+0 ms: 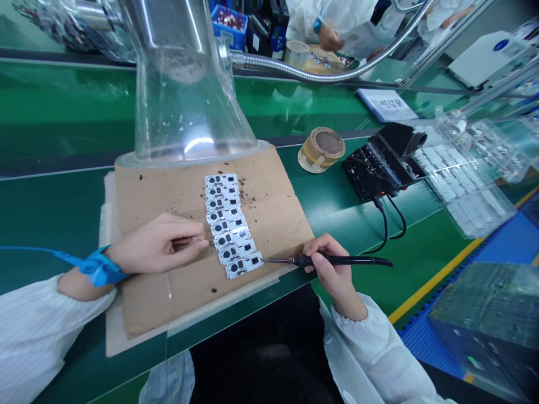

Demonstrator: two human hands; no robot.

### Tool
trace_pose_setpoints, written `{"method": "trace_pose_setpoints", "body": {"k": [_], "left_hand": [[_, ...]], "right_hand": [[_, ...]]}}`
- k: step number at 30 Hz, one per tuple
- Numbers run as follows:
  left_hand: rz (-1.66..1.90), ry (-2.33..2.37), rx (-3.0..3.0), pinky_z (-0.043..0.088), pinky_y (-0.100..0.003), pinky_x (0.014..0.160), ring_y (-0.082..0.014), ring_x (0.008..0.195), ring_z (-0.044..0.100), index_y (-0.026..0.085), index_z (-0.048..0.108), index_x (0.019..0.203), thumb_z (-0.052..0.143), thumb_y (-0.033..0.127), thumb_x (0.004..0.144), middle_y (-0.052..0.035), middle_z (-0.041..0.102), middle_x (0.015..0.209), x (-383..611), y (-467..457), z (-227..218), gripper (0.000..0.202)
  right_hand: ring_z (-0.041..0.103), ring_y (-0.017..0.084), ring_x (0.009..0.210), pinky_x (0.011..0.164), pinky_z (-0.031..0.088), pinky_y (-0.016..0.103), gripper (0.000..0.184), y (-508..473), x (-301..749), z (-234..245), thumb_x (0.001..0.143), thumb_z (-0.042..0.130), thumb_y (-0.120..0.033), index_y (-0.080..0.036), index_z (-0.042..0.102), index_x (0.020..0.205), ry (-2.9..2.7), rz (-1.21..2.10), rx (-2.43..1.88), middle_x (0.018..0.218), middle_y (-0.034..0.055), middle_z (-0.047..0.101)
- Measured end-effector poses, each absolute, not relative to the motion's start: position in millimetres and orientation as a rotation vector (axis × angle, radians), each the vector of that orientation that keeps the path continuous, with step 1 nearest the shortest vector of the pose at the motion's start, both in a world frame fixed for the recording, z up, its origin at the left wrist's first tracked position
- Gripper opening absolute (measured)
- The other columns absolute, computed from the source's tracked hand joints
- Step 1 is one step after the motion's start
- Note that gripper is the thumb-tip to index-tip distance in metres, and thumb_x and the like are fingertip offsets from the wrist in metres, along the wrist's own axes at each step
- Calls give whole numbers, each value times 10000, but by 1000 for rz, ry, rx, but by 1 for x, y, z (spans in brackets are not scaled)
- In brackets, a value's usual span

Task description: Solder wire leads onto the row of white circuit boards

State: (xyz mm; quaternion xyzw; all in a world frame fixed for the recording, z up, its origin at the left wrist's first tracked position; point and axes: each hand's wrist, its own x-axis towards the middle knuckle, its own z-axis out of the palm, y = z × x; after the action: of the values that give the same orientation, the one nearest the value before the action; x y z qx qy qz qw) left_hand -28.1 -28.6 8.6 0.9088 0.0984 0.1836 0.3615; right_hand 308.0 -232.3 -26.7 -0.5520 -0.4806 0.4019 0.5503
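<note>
My left hand [155, 244] pinches a thin solder wire [199, 239], its tip close to a strip of white circuit boards [229, 224] with black chips. The strip lies on a stained cardboard sheet [261, 207]. My right hand [332, 264] grips a black-handled soldering iron [362, 260], whose metal tip nearly reaches the strip's near end. A blue antistatic strap [99, 267] circles my left wrist, with its cord running off left.
A clear acrylic fume hood [185, 95] with a metal hose [295, 70] stands behind the cardboard. To the right are a round tip-cleaner tin [321, 149], a black soldering station [379, 163] and a clear tray of white parts [458, 179]. A co-worker's hand [330, 38] works at the far bench.
</note>
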Motion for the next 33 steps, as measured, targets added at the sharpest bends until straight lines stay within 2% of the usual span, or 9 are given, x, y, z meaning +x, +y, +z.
{"method": "trace_pose_setpoints", "body": {"k": [33], "left_hand": [[483,242,2365,315,-243,525,-89,523,398,214,465,745,542,136,1082,78,393,646,-27,-30,11,354]], "right_hand": [[580,131,557,505,439,261,222,-231,308,-27,1057,722,-434,-241,685,953,-1144,954,-1286,731,-12,647]]}}
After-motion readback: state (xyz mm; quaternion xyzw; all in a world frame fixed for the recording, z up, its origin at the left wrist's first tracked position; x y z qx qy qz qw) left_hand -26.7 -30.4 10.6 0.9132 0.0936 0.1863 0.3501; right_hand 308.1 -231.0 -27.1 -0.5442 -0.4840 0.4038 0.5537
